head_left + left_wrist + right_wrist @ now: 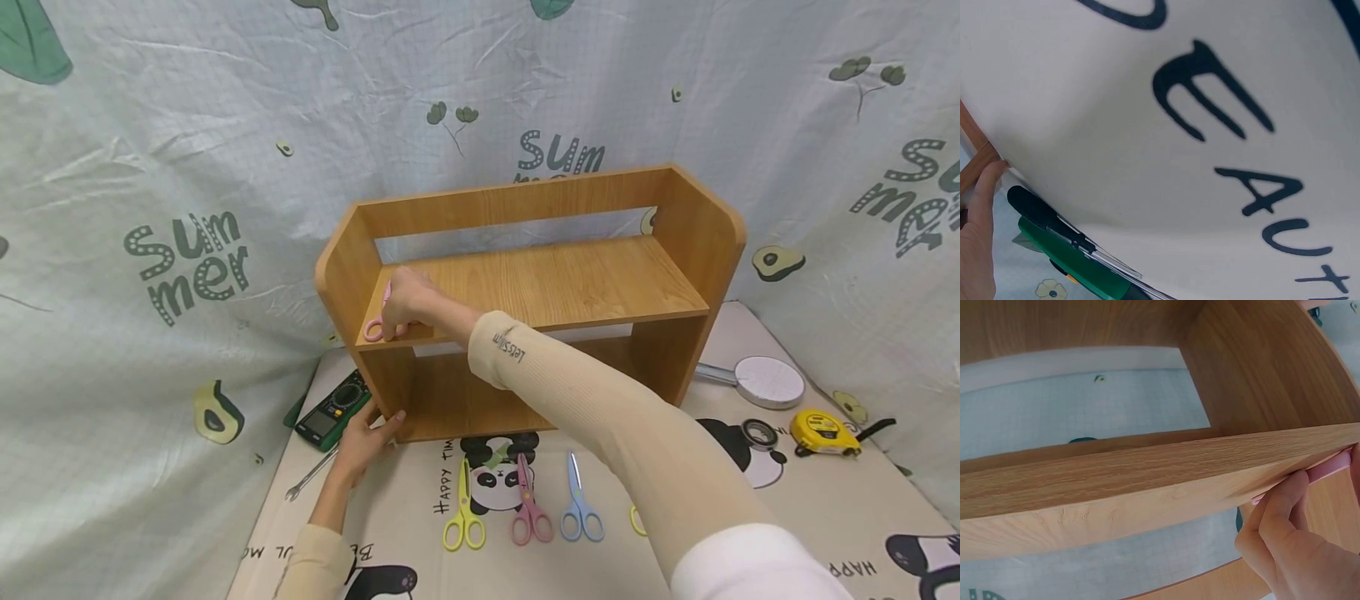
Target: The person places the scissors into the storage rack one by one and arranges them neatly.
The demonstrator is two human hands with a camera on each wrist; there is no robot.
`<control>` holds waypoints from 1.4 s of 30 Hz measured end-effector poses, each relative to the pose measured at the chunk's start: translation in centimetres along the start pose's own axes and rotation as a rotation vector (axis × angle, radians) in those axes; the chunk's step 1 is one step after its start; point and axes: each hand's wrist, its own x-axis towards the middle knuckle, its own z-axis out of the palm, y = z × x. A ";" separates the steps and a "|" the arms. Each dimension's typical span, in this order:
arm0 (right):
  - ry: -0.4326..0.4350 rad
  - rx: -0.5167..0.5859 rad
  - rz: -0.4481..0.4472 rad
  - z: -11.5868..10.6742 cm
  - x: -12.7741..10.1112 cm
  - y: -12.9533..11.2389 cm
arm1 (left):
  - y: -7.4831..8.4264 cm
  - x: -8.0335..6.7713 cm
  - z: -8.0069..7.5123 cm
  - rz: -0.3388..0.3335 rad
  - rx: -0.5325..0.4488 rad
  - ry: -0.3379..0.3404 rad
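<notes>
At the left end of the wooden shelf's (555, 275) upper board, my right hand (408, 300) pinches a pair of pink scissors (372, 330). Their handle loops lie close to the board's front edge, and the hand covers much of the rest. In the right wrist view, a pink handle (1330, 467) shows by the fingers, partly behind a wooden edge. My left hand (362, 446) grips the shelf's lower left corner, its thumb at the front and the other fingers mostly hidden along the outer side.
Yellow scissors (464, 508), another pink pair (531, 508) and blue scissors (580, 504) lie before the shelf. Left of it are a green multimeter (330, 415) and a wrench (309, 475). A white round-headed tool (768, 382), tape roll (759, 434) and yellow tape measure (821, 432) lie right.
</notes>
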 end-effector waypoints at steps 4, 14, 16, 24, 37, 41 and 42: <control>0.017 -0.022 -0.005 -0.1 -0.2 -0.1 | 0.0 0.1 -0.1 0.010 -0.001 0.002; 0.020 -0.071 0.019 0.8 1.3 0.4 | -0.1 -0.1 -0.2 0.013 -0.011 -0.001; 0.010 -0.061 0.002 0.0 -0.5 -0.1 | -0.2 -0.2 -0.2 0.013 -0.012 0.001; -0.002 0.114 -0.140 -1.4 -2.9 0.4 | 0.0 -0.1 -0.2 0.012 0.005 0.009; 0.019 0.113 -0.348 -0.2 -10.7 3.5 | 0.0 0.4 -0.3 -0.004 0.027 -0.013; 0.020 0.168 -0.330 1.8 -12.8 6.0 | -0.2 0.3 -0.1 -0.012 0.042 -0.004; 0.020 0.186 -0.321 2.3 -13.3 6.7 | -0.2 0.3 -0.1 -0.013 0.045 -0.001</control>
